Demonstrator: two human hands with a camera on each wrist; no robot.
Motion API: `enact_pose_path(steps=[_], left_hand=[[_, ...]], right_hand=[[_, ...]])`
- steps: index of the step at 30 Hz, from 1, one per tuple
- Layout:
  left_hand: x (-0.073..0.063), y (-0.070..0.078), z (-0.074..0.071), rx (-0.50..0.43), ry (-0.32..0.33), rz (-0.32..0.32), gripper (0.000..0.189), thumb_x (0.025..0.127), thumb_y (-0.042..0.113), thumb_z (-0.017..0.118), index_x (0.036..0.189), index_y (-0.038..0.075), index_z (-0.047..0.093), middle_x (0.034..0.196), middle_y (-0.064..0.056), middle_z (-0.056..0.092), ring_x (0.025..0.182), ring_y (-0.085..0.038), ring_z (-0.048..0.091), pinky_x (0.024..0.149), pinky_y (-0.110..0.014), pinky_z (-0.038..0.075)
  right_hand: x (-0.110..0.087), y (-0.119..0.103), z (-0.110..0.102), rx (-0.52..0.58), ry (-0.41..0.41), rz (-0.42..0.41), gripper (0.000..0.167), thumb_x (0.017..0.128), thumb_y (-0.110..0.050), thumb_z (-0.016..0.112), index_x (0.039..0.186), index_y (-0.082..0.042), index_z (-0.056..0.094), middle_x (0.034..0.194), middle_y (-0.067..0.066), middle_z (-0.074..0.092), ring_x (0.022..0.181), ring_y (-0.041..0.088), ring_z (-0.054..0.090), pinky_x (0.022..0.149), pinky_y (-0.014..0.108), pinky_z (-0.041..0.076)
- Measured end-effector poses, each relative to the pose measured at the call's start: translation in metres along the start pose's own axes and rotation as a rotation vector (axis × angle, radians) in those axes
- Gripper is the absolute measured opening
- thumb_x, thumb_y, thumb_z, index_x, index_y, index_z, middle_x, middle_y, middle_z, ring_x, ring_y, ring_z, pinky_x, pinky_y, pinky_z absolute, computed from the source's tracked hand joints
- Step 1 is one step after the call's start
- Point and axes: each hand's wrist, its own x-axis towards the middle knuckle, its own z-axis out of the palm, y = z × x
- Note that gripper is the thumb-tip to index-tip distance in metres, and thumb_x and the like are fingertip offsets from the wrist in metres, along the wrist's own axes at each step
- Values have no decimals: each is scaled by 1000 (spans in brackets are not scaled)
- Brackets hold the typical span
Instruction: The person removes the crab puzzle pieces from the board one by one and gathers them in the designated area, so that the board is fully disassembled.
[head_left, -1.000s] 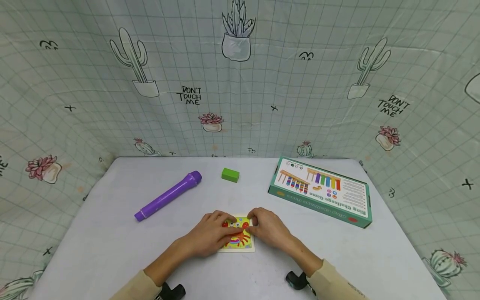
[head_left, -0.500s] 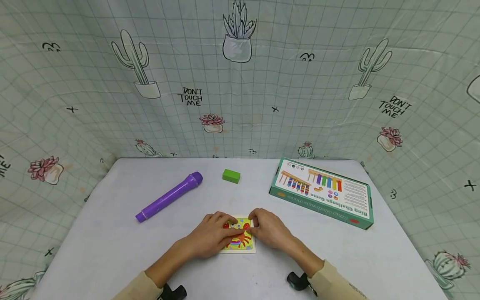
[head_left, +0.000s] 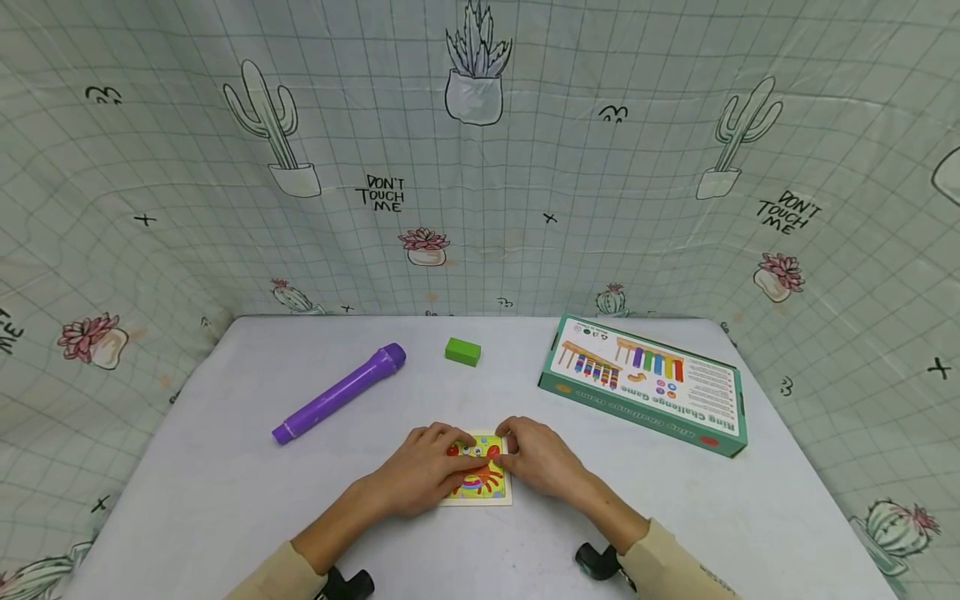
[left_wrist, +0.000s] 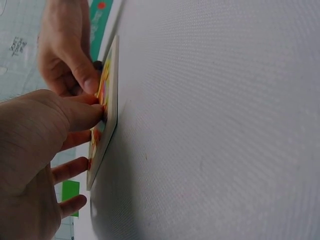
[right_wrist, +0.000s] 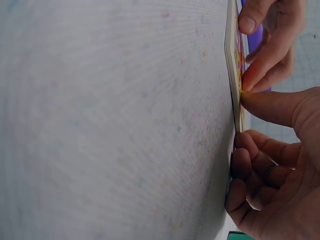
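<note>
A small square crab picture puzzle (head_left: 491, 485) with a pale wooden border lies flat near the table's front middle. My left hand (head_left: 420, 473) covers its left part; in the left wrist view the spread fingers (left_wrist: 75, 170) of that hand rest their tips on the picture. My right hand (head_left: 542, 457) grips the puzzle's right side. Seen from the right wrist, its thumb (right_wrist: 267, 106) presses the face close to a left fingertip, while the other fingers are curled at the board's edge. The left part of the picture is hidden under my left hand.
Up and to the left lies a purple tube with a wider cap (head_left: 341, 392). A green block (head_left: 462, 352) sits farther back. At the right is a green and white Ring Challenge Game box (head_left: 645, 383). Patterned cloth (head_left: 510, 167) hangs behind the white table (head_left: 247, 375).
</note>
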Motion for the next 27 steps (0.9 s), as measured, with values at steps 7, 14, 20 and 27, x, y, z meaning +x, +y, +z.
enact_pose_path(steps=[7,14,20,27], left_hand=[[1,0,-1,6,-2,-2,41,102,32,58,142,39,57,140,-1,52,131,-26,43,104,-55,39],[1,1,0,-4,-9,-15,42,102,32,58,143,40,56,140,0,52,131,-25,42,105,-55,38],[1,0,1,-2,-3,-9,41,102,32,58,142,40,57,140,-1,52,131,-25,43,104,-55,39],[0,0,2,23,8,8,41,101,32,59,141,39,58,140,-1,52,130,-25,44,103,-54,40]], right_hand=[[1,2,0,-4,18,-6,28,90,-23,75,112,-9,68,79,-5,53,68,10,48,59,25,39],[0,1,-2,49,36,2,20,92,-17,73,109,-10,68,79,-5,54,67,10,49,58,24,39],[1,2,-2,98,54,2,15,92,-13,72,105,-11,66,79,-4,55,68,11,49,60,26,40],[3,7,-4,214,28,-7,7,93,-12,68,98,-14,63,85,-4,60,74,13,52,63,27,44]])
